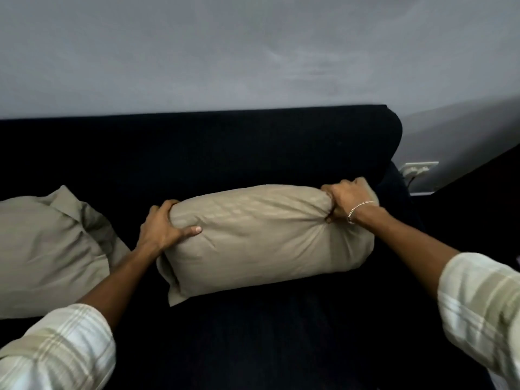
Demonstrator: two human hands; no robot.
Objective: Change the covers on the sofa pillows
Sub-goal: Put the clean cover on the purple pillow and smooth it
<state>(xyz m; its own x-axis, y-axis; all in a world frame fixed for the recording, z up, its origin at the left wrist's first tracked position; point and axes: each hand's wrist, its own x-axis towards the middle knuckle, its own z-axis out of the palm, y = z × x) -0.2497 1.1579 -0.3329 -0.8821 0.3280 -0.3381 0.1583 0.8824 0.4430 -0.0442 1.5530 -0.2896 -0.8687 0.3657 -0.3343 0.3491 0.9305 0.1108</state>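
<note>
Beige fabric already sheathes the pillow [264,235] at the sofa's [197,142] right end, left hand [161,229] gripping one end, right hand [347,202] bunching the loose cover mouth, seemingly finishing beside the second pillow [47,249] leftward.

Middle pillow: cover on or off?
On. Beige cover fully wraps it; right hand grips the bunched end, left hand holds the other.
</note>
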